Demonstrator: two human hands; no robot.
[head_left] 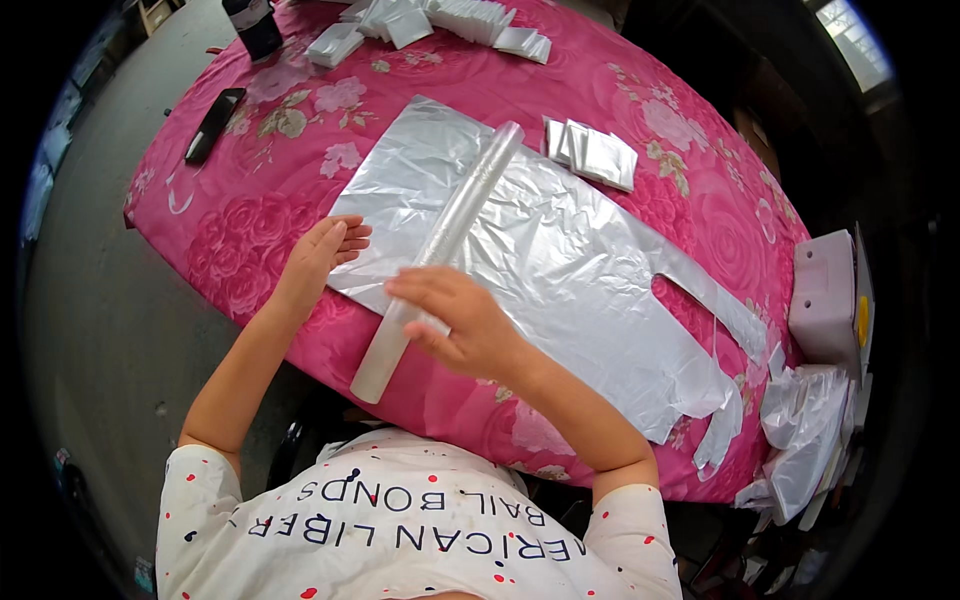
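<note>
A silvery plastic sheet (580,270), cut like a disposable apron with straps at its right end, lies spread over the table. Across its left part rests a long clear roll (465,210), tilted, its near end past the sheet's edge. My right hand (465,318) is over the lower part of this roll, fingers extended and thumb apart; whether it presses on the roll I cannot tell. Beside the sheet's left edge is my left hand (325,255), its fingers loosely stretched and nothing visible in them.
The table has a pink floral cloth (255,245). Small folded silvery packets (600,157) lie beyond the sheet, with more packets (470,20) at the far edge. A black phone (214,126) and a dark bottle (253,28) stand left. Right are a pale box (823,290) and plastic bags (808,425).
</note>
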